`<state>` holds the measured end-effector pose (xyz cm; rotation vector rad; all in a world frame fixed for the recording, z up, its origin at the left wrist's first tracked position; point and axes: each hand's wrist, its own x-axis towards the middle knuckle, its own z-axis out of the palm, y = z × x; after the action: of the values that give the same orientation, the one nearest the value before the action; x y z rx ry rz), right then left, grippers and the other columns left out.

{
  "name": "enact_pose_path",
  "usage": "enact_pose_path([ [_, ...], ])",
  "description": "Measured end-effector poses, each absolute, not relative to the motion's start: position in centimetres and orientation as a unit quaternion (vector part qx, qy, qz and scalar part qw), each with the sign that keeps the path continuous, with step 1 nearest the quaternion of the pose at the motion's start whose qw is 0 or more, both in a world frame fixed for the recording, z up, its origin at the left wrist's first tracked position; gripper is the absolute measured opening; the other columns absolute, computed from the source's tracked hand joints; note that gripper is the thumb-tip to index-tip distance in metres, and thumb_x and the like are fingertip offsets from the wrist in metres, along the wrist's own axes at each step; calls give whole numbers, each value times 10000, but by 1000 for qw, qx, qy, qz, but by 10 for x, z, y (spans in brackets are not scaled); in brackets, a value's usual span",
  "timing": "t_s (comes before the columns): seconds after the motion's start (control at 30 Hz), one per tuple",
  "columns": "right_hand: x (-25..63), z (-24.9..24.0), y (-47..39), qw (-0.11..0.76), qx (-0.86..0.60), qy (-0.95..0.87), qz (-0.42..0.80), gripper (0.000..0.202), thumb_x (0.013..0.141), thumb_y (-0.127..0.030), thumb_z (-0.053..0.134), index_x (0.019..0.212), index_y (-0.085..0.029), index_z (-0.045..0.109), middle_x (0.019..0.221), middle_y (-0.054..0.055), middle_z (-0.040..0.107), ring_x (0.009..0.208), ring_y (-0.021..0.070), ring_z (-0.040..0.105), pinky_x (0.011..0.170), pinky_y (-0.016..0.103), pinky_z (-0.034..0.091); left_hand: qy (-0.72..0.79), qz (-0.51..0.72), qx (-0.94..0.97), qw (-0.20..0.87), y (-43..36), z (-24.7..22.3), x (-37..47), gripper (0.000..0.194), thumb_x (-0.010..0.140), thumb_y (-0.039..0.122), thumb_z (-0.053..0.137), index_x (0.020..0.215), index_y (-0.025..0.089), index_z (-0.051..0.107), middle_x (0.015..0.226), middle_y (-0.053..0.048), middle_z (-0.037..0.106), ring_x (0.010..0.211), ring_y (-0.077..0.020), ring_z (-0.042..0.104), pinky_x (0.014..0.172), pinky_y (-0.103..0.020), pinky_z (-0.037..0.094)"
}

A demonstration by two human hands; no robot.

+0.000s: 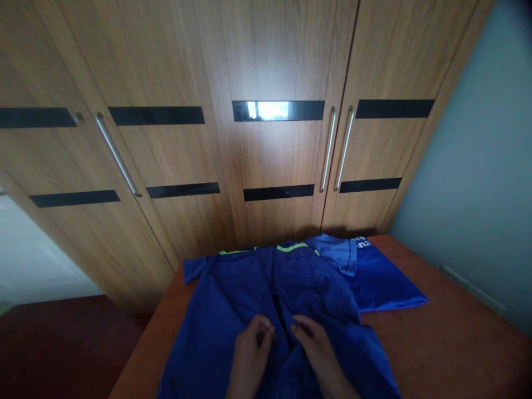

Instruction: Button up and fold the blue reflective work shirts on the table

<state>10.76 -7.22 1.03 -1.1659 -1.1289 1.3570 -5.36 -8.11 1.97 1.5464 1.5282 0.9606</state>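
A dark blue short-sleeved button-up shirt [224,299] with yellow-green strips near the shoulders lies spread on a reddish-brown wooden table. Its front is partly parted, with a dark gap running down the middle. To the left of that gap, my left hand [251,352] has thumb and fingers pinched at one front edge. On the other side, my right hand [318,349] pinches the opposite edge. The fingertips of both hands sit close together over the gap, and the fabric between them is small and dim.
A folded bright blue cloth [384,280] with white lettering lies partly under the shirt's right sleeve. The table [449,338] stands against a wooden wardrobe [274,155] with metal handles. A pale wall [469,183] borders the right side; dark red floor [70,349] shows at left.
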Motion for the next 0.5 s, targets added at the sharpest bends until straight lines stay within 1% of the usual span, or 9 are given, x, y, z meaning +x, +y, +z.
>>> enact_pose_path([
  [0.07,109,15,-71,492,-471,-462,567,374,735,-516,662,900,-192,751,883,67,733,881,266,648,861,388,477,582,409,575,404,-79,19,-54,135,845,317,488,812,202,550,689,-7,643,628,-165,595,592,-247,420],
  [0.13,110,20,-71,497,-470,-458,568,399,725,-540,673,915,-198,754,908,69,737,905,271,649,881,396,470,574,429,560,416,-77,18,-54,117,813,304,528,815,195,570,694,-7,650,643,-164,595,611,-248,425],
  [0.3,110,23,-72,495,-445,-455,592,366,705,-488,708,934,-205,754,913,64,738,945,266,651,921,389,455,569,444,546,425,-76,18,-52,111,791,288,545,806,190,594,705,-12,660,678,-167,613,646,-248,440],
  [0.4,111,22,-73,499,-436,-437,608,345,700,-441,716,951,-209,749,900,58,736,919,255,656,908,384,463,569,434,569,405,-79,22,-50,120,804,281,520,806,197,606,732,-16,670,715,-173,629,673,-247,454],
  [0.5,112,21,-73,513,-459,-420,591,345,691,-443,723,942,-208,748,899,61,736,900,259,661,883,391,479,576,394,623,354,-83,27,-50,149,813,249,485,785,209,626,740,-19,681,706,-172,632,679,-244,451],
])
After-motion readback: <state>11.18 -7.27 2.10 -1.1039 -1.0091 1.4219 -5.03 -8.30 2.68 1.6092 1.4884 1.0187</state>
